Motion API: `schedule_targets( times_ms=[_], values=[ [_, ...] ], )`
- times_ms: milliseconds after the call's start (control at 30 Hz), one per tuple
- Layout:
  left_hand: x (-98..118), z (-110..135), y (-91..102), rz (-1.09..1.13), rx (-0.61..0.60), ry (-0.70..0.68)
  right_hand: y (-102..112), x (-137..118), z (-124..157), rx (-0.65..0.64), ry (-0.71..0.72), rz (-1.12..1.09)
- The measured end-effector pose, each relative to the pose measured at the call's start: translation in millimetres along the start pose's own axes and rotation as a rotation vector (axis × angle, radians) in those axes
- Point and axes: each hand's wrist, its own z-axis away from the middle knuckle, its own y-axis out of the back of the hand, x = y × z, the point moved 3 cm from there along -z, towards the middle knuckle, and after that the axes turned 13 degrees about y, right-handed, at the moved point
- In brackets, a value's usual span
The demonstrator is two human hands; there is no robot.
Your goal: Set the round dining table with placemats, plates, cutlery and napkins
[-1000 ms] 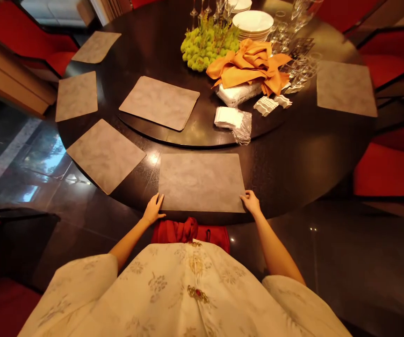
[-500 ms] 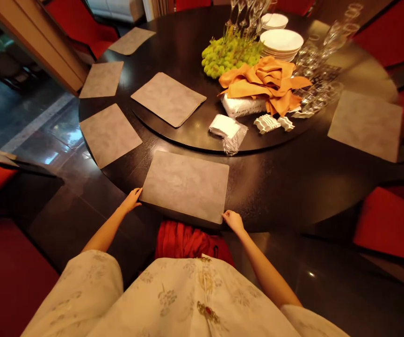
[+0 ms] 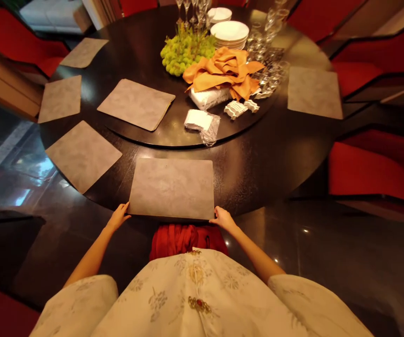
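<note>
A grey rectangular placemat (image 3: 173, 187) lies at the near edge of a round dark table (image 3: 268, 159), straight in front of me. My left hand (image 3: 118, 216) holds its near left corner with the fingers curled on the edge. My right hand (image 3: 222, 217) grips the near right corner in the same way. More grey placemats lie along the table's left rim, the nearest (image 3: 82, 155) just left of mine, and one placemat (image 3: 314, 92) lies at the right.
A raised turntable (image 3: 174, 135) in the middle carries a stack of grey placemats (image 3: 136, 103), a bagged white packet (image 3: 201, 122), orange napkins (image 3: 223, 72), green flowers (image 3: 184, 49), white plates (image 3: 230, 32) and glasses (image 3: 270, 51). Red chairs (image 3: 370, 168) ring the table.
The placemat has been turned from a slanted position to lie square with the table edge, both hands staying on its near corners. My view has swung back to the left.
</note>
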Motion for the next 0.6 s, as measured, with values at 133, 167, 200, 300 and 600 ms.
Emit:
schedule_targets(
  times_ms=[133, 167, 200, 300, 600],
  values=[
    [-6.2, -4.7, -1.7, 0.021, -0.005, -0.042, -0.5, -8.8, 8.3, -0.035, 0.048, 0.16],
    [-6.3, -4.9, -2.1, 0.033, -0.004, -0.05, 0.2, -8.2, 9.4, -0.046, 0.059, 0.165],
    [-5.9, -4.7, -2.2, 0.048, -0.001, -0.056, 1.0, -6.9, 10.1, -0.057, 0.083, 0.155],
    [-2.4, -2.9, -2.2, 0.101, -0.004, -0.083, 2.7, 1.1, 10.4, -0.084, 0.193, 0.074],
    [3.6, -4.0, -0.9, 0.317, -0.038, -0.034, -3.8, 32.7, 0.6, -0.076, 0.242, 0.036]
  ],
)
